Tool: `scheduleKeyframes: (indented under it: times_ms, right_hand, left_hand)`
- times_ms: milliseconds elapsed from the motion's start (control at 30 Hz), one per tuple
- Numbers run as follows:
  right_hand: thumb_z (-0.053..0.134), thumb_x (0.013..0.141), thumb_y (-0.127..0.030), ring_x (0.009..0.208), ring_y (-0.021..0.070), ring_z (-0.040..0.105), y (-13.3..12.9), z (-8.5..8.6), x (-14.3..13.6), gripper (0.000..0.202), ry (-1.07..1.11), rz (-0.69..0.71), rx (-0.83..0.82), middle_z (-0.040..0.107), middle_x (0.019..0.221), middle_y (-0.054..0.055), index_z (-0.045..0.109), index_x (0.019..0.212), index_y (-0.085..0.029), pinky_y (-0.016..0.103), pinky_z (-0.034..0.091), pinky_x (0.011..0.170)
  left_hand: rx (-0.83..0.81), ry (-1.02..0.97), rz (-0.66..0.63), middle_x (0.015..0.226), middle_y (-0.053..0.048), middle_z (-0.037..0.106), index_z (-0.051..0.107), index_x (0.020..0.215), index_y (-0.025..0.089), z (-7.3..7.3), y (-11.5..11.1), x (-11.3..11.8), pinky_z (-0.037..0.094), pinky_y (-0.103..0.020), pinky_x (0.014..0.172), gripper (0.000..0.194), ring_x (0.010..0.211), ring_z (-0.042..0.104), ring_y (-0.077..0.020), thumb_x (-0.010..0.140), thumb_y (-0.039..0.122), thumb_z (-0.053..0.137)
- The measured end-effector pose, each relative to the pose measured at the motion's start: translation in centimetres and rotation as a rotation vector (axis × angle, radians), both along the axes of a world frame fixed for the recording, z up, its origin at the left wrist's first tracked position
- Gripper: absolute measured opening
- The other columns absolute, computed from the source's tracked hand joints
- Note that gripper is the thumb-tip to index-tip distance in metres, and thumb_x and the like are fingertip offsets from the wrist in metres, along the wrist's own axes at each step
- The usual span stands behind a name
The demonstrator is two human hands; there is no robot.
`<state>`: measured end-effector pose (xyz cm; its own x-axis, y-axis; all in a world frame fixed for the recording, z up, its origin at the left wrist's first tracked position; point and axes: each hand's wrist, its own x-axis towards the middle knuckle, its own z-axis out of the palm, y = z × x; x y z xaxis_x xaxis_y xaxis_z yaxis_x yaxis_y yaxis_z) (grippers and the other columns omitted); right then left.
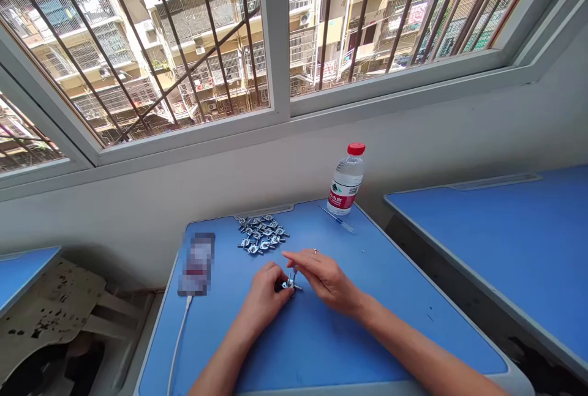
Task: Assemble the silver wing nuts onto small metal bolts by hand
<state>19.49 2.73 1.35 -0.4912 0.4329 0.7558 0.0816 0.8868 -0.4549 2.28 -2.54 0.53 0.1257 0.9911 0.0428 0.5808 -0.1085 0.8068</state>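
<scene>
My left hand [266, 292] rests on the blue desk, thumb and fingers closed on a small silver metal clamp [291, 284] with upright threaded studs, resembling a wire rope clip. From the right, my right hand [324, 273] reaches over it, palm side down. Its fingers lie straight and pressed together, and they meet the top of one stud; a ring shows on one finger. The thumb's exact grip is partly hidden. Beyond both hands, a pile of similar metal clamps [261, 234] lies near the far edge.
A pixelated phone [197, 264] with a white cable [178, 338] lies at the left of the desk [376, 335]. A red-capped water bottle [346, 185] stands at the far right corner, with a pen [339, 220] beside it. Wall and barred window rise behind; another desk [505, 237] is to the right.
</scene>
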Motion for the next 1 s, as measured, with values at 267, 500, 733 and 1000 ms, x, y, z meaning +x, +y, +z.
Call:
scheduleKeyframes:
  times_ms: [267,500,733,1000]
  right_hand:
    - [0.049,0.097,-0.023,0.073,0.0165,0.064,0.0,-0.3,0.2,0.022,0.003,-0.081,-0.057,0.071,0.082,0.005,0.062,0.114,-0.02,0.029,0.051,0.068]
    - [0.046,0.098,-0.02,0.081,0.0171,0.065,-0.2,0.3,0.5,0.026,-0.024,-0.022,-0.119,0.071,0.087,0.005,0.059,0.119,-0.022,0.03,0.053,0.074]
    - [0.046,0.098,-0.019,0.08,0.0162,0.066,0.0,0.0,0.6,0.024,-0.012,-0.04,-0.112,0.071,0.086,0.005,0.059,0.118,-0.021,0.028,0.053,0.073]
    - [0.046,0.098,-0.02,0.076,0.0161,0.065,0.0,0.0,0.7,0.023,0.028,-0.072,-0.084,0.071,0.084,0.004,0.059,0.117,-0.021,0.03,0.052,0.071]
  left_hand:
    - [0.004,0.034,-0.003,0.077,0.001,0.051,0.049,0.069,0.019,0.1,-0.1,0.0,0.036,-0.025,0.064,0.013,0.071,0.048,-0.0147,0.071,0.011,0.06]
    - [0.01,0.037,-0.011,0.078,0.001,0.052,0.051,0.07,0.019,0.1,0.1,-0.1,0.037,-0.025,0.065,0.01,0.071,0.048,-0.0148,0.071,0.012,0.058]
    - [-0.038,0.003,-0.031,0.082,0.0,0.054,0.06,0.078,0.018,1.0,-0.2,-0.4,0.04,-0.025,0.066,0.009,0.073,0.051,-0.0147,0.07,0.013,0.06]
    - [-0.033,0.019,-0.035,0.087,-0.003,0.056,0.064,0.082,0.017,1.1,-0.2,-0.4,0.043,-0.027,0.071,0.008,0.075,0.053,-0.0157,0.075,0.017,0.059]
